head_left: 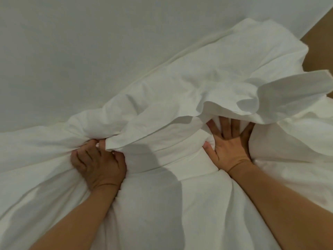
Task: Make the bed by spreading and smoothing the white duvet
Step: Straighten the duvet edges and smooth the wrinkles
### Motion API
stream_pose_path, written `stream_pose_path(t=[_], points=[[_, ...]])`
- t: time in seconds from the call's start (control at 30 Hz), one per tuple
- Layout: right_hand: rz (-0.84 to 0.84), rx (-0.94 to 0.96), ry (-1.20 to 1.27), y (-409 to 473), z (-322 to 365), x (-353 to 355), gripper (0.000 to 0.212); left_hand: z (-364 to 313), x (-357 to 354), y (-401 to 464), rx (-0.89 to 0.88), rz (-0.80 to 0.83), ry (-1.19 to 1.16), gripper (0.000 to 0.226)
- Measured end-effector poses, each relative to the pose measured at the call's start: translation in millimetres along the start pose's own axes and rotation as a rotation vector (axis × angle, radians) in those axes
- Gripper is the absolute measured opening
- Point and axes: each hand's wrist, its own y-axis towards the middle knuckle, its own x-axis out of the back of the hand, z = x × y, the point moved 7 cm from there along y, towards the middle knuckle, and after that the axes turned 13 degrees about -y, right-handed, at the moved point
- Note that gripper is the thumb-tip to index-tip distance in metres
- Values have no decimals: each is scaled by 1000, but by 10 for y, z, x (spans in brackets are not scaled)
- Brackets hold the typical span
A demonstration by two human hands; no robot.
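Head view. Your left hand (98, 164) sits at about 8 o'clock from the frame centre. Its fingers are curled into a fist around a gathered bunch of the white duvet (207, 83), and creases radiate from that grip toward 7 and 9 o'clock. A loose flap of the cover's edge lies over the knuckles at the hand's 1 o'clock side.

Your right hand (228, 144) sits at about 4 o'clock from the centre. Its fingers are straight and spread, palm down, pressing on the fabric. The fingertips reach under an overhanging fold at the hand's 12 o'clock, so their ends are partly hidden. The thumb presses into a small pucker of cloth at the hand's 9 o'clock. This hand grips nothing.

The duvet fills the lower half of the frame and runs as a bunched ridge from 9 o'clock up to 2 o'clock. Between the two hands a flat band of cloth lies smooth, with shadow across it. At 3 o'clock a thin sheet-like layer lifts off the ridge and curls over. It may be the open end of the cover, though the view does not settle this.

Beyond the ridge, from 10 to 1 o'clock, a flat pale bed surface (90, 42) extends. At 2 to 3 o'clock a strip of brown floor (319, 47) shows past the duvet's edge.

Both forearms enter from 6 o'clock, bare to the frame edge.
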Motion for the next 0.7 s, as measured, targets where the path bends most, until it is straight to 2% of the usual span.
stream_pose_path(t=[0.1,0.23,0.3,0.37,0.43,0.47,0.57,0.63,0.7], points=[[22,22,-8,49,14,101,65,21,-15,16,26,28,4,30],[-89,37,-60,25,-44,436,62,0,-20,2,0,3,-13,28],[-243,60,-3,105,-27,772,55,7,6,10,-10,-13,-29,34],[-500,75,80,257,4,1155,49,28,22,29,-13,-40,-43,38],[-677,82,87,461,48,1429,55,21,38,38,14,-48,-66,41],[-657,108,72,598,83,1488,61,5,30,23,20,-26,-71,42],[-300,148,-4,921,164,1307,72,19,44,36,42,40,-25,39],[-201,183,-65,907,133,1223,54,-19,162,31,73,96,-33,38],[-237,195,-151,901,58,1301,33,-102,358,-50,113,170,-78,45]])
